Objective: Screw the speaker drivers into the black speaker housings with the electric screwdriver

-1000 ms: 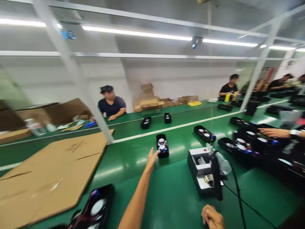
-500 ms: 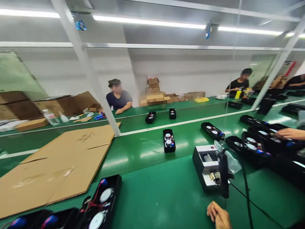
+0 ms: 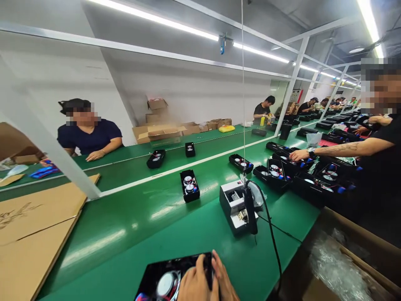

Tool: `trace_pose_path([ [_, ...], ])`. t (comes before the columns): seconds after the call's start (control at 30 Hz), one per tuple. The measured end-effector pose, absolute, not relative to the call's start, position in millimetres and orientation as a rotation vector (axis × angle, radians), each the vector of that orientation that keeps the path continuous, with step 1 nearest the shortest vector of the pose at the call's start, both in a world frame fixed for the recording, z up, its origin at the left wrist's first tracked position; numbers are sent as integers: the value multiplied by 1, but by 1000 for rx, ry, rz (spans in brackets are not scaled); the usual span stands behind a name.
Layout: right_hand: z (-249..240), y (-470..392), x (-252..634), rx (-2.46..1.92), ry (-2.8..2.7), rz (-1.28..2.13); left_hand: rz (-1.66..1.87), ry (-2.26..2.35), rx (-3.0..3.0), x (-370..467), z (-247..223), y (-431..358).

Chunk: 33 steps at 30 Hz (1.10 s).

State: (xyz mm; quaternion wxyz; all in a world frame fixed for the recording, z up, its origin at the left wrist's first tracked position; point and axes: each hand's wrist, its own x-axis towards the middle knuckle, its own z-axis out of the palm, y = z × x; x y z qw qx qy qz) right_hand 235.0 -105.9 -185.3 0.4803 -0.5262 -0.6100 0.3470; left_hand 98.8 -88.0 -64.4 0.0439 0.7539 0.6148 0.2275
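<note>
Down at the near end of the green worktop, here's the open-topped black case, a round pale speaker showing inside, and the left hand and right hand both grip its right end! Just beyond stands a black-and-white box; farther out lies another speaker case, while a co-worker's hand reaches over clustered cases at right.

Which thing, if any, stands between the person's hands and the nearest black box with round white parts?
Nothing visible does. The left hand lies over the right end of the black box, and the right hand is at that end. The small machine stands beyond, on the green table.
</note>
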Motion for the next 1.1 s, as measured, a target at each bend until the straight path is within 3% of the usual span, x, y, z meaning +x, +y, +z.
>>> trace_pose_path([
  [0.1, -155, -105, 248, -1302, -1546, 872, 821, 1733, 2269, 103, -53, -104],
  [0.3, -94, -70, 330, -1179, -1810, 1007, 1278, 1656, 2136, 20, -34, -100],
  [0.5, -82, -86, 355, -1258, -1761, 995, 955, 1500, 1938, -8, -75, -88],
  [0.67, -84, -159, 331, -1395, -1311, 804, 902, 1391, 1908, -5, -96, -100],
  [0.97, -115, -199, 250, -1286, -688, 1426, 806, 1377, 2060, -12, -80, -95],
  [1.1, -103, -190, 242, -1194, -512, 1491, 797, 1320, 2177, -15, -72, -96],
])
